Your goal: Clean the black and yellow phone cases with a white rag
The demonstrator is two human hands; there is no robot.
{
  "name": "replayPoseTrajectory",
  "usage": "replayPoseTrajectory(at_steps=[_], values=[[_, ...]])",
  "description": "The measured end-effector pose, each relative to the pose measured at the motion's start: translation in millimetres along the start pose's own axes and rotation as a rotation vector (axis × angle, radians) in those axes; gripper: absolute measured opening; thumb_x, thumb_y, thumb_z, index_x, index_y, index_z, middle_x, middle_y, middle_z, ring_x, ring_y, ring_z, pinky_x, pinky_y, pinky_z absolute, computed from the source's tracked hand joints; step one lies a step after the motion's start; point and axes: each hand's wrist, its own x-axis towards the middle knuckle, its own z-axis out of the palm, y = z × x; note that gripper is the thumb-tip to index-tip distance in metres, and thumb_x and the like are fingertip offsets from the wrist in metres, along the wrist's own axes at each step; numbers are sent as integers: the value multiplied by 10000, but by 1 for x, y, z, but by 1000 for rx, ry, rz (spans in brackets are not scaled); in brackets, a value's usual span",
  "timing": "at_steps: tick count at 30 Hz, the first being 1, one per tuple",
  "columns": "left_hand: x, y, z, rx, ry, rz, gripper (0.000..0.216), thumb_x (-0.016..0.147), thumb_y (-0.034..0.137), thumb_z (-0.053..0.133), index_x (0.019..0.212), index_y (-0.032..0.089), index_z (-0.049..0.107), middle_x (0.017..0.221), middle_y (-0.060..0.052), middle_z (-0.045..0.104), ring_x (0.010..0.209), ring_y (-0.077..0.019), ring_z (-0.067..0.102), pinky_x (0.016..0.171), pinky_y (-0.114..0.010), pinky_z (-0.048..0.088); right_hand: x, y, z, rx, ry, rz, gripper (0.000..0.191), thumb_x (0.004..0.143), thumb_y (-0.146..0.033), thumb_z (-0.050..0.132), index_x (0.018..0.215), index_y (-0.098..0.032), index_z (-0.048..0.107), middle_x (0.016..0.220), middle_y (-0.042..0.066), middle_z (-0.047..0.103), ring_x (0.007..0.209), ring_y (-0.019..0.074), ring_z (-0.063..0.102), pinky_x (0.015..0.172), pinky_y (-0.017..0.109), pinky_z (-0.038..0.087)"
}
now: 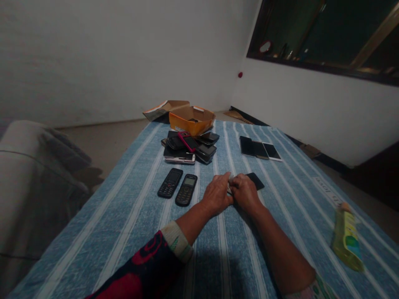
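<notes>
A small pale item (230, 190), mostly covered by the fingers, is located between the left hand (218, 193) and the right hand (245, 192) above the tablecloth (218, 245). Both hands meet with bent fingers; whether either is clamped on the item cannot be told. A dark flat object (256, 180) with a smooth face and square corners extends from beneath the right hand. Two black keypad phones (186, 190) lie side by side to the left. Three flat phones (255, 149) form a row farther right. A bottle (347, 238) of yellow-green liquid lies near the right edge. A phone pile (204, 151), including one pink-edged unit, sits before an open orange box (190, 126); the box contains a dark item (193, 120), partly hidden.
</notes>
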Motion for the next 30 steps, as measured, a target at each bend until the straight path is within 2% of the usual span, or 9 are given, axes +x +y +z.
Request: replayPoseTrajectory(at_steps=[4,9,16,22,26,30], values=[[0,0,0,-5,2,7,728,707,260,718,1349,157,390,1224,-108,585,1159,-295,509,978,-403,448,-1,0,1,-15,7,9,188,775,-65,586,688,-196,689,783,43,603,814,190,537,713,277,387],[0,0,0,-3,6,4,719,687,190,701,1340,182,401,1205,-89,594,1140,-287,517,967,-406,452,2,-2,4,-31,16,20,206,807,-82,567,692,-194,696,765,49,595,793,195,529,685,285,375],[-1,1,-2,-10,12,2,714,718,241,701,1358,175,389,1213,-103,594,1146,-293,515,960,-416,458,-5,-1,1,-29,-6,-15,184,811,-78,575,761,-192,710,821,53,623,848,199,534,729,282,390],[0,1,-2,2,16,2,743,687,160,693,1354,249,378,1225,-56,589,1150,-275,517,980,-415,450,3,-4,3,-33,-6,-4,196,836,-90,561,777,-196,715,813,65,620,857,207,542,737,288,393],[0,-1,0,4,18,6,720,718,236,698,1366,194,385,1211,-88,595,1144,-286,519,981,-417,452,-8,-3,-2,-17,-17,-39,206,813,-62,572,833,-199,725,846,63,627,872,208,535,747,283,396],[0,-2,1,7,19,12,707,731,236,679,1370,161,387,1222,-106,595,1154,-285,515,984,-409,455,-11,-5,-2,-28,-5,-26,212,822,-58,566,844,-197,725,854,64,630,872,213,531,749,283,395]])
